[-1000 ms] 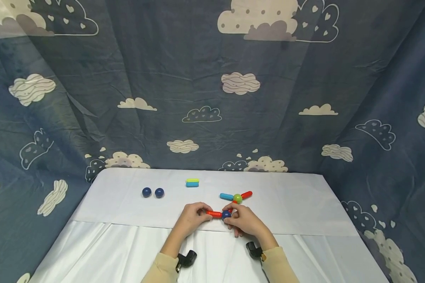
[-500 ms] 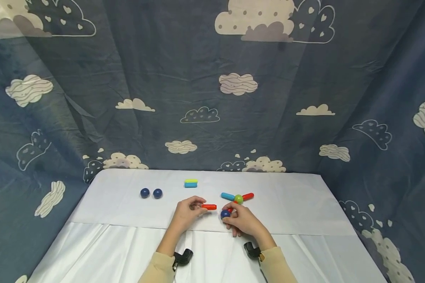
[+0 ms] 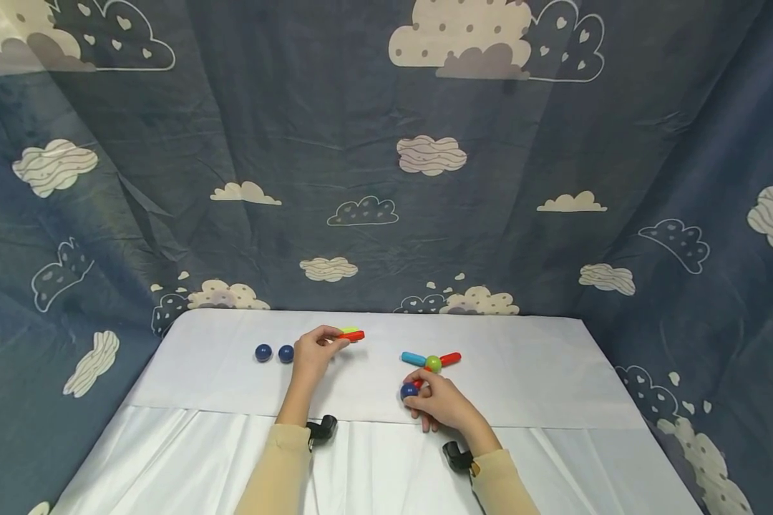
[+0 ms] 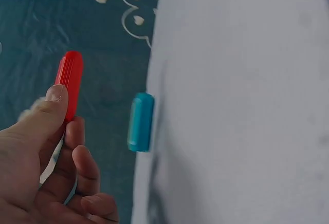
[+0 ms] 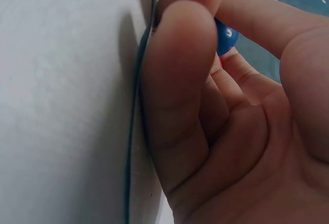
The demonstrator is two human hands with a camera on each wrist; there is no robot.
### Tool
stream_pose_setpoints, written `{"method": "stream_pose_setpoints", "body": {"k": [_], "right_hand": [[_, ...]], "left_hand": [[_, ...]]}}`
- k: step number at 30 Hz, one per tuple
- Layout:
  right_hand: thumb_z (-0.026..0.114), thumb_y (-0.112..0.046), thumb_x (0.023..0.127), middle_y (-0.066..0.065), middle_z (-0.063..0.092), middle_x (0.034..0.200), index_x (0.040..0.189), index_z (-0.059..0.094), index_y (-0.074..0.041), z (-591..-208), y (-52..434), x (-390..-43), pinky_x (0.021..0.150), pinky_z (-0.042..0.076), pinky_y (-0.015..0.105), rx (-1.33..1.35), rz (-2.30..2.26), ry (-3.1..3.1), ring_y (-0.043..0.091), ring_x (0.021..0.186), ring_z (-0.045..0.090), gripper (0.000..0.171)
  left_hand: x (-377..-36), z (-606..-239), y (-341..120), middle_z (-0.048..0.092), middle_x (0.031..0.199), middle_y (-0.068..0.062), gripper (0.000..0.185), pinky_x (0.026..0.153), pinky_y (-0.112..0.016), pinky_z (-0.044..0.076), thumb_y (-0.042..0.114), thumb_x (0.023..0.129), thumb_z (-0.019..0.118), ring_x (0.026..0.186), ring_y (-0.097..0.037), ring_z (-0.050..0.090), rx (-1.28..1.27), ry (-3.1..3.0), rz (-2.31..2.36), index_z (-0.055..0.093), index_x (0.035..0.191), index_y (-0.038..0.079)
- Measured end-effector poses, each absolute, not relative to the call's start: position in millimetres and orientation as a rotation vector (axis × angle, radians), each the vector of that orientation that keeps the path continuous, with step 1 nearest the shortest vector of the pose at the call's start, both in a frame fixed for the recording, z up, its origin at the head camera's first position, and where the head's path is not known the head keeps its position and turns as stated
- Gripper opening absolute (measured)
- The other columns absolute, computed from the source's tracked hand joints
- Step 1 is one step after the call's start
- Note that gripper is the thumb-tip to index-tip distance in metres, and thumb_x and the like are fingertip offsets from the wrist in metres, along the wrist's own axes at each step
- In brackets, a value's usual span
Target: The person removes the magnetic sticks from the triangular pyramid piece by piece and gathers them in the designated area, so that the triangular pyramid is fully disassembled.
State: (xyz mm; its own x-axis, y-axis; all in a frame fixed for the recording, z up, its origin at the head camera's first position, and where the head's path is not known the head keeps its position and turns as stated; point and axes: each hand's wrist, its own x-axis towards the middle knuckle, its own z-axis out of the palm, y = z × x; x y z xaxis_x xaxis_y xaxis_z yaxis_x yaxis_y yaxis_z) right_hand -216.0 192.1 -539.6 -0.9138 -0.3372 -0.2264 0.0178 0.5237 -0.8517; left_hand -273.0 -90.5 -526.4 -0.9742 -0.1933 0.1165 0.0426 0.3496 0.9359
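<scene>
L hand (image 3: pixel 314 355) pinches red rod (image 3: pixel 354 335) nr yellow rod (image 3: pixel 349 330); R hand (image 3: pixel 446 403) pinches blue ball (image 3: pixel 409 391) nr green ball (image 3: pixel 434 363)
Both thumb-to-finger, gap just item-wide; rod prob. light, stiff, ridged, take mid-length; ball looks smooth, maybe slippery, grip across sides

Both sleeves (image 3: pixel 272 468) are plain tan, with a black camera (image 3: pixel 323 428) beside each cuff (image 3: pixel 291 433).

Bare white cloth (image 3: pixel 373 400) between my left hand (image 3: pixel 312 352) and right hand (image 3: pixel 443 399) leaves a passage. Two dark blue balls (image 3: pixel 263 352) crowd my left hand's outer side. A gap parts my pinched red stick (image 4: pixel 73 72) from the turquoise stick (image 4: pixel 141 122); the green ball (image 3: pixel 433 363) with its radiating sticks (image 3: pixel 451 358) obstructs the way beyond my right hand.
</scene>
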Motion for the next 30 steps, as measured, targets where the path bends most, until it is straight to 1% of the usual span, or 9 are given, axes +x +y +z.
{"method": "stream_pose_setpoints", "body": {"k": [6, 11, 16, 21, 25, 30], "right_hand": [[0.076, -0.022, 0.099, 0.003, 0.071, 0.075, 0.135, 0.058, -0.011, -541, 192, -214, 0.047, 0.050, 0.023, -0.270, -1.363, 2.384, 0.013, 0.047, 0.060, 0.042], [0.076, -0.022, 0.099, 0.003, 0.071, 0.075, 0.135, 0.058, -0.010, -541, 193, -214, 0.047, 0.049, 0.023, -0.271, -1.372, 2.380, 0.013, 0.047, 0.060, 0.042], [0.076, -0.022, 0.099, 0.004, 0.071, 0.075, 0.135, 0.058, -0.011, -541, 193, -213, 0.047, 0.049, 0.023, -0.260, -1.378, 2.379, 0.013, 0.047, 0.060, 0.042], [0.076, -0.023, 0.099, 0.004, 0.071, 0.075, 0.135, 0.058, -0.011, -541, 192, -213, 0.047, 0.049, 0.023, -0.256, -1.377, 2.381, 0.013, 0.047, 0.060, 0.042], [0.077, -0.022, 0.098, 0.004, 0.071, 0.075, 0.135, 0.058, -0.010, -541, 193, -213, 0.046, 0.048, 0.023, -0.282, -1.383, 2.376, 0.013, 0.047, 0.060, 0.043], [0.077, -0.020, 0.097, 0.003, 0.068, 0.073, 0.145, 0.055, -0.011, -539, 199, -214, 0.047, 0.048, 0.023, -0.342, -1.366, 2.377, 0.013, 0.047, 0.060, 0.053]], "left_hand": [[-282, -544, -93, 0.079, 0.092, -0.009, 0.017, 0.068, -0.024, 0.047, 0.018, 0.087, 0.088, 0.083, -0.018, 0.062, 0.193, -2.433, -1.593, 0.083, 0.100, 0.008], [-286, -556, -93, 0.080, 0.089, -0.008, 0.016, 0.071, -0.025, 0.048, 0.017, 0.087, 0.088, 0.080, -0.016, 0.065, 0.192, -2.448, -1.517, 0.084, 0.099, 0.008], [-286, -556, -92, 0.080, 0.088, -0.011, 0.016, 0.071, -0.031, 0.051, 0.013, 0.086, 0.087, 0.078, -0.018, 0.068, 0.176, -2.468, -1.445, 0.082, 0.100, 0.005], [-285, -555, -90, 0.080, 0.090, -0.012, 0.017, 0.078, -0.036, 0.055, 0.009, 0.086, 0.087, 0.083, -0.023, 0.072, 0.207, -2.484, -1.387, 0.082, 0.101, 0.004], [-286, -555, -88, 0.079, 0.091, -0.012, 0.018, 0.078, -0.037, 0.055, 0.006, 0.085, 0.087, 0.083, -0.024, 0.071, 0.238, -2.475, -1.367, 0.080, 0.101, 0.003], [-285, -553, -86, 0.076, 0.094, -0.014, 0.019, 0.077, -0.036, 0.054, 0.006, 0.086, 0.086, 0.084, -0.025, 0.069, 0.251, -2.456, -1.392, 0.079, 0.103, 0.002]]}}
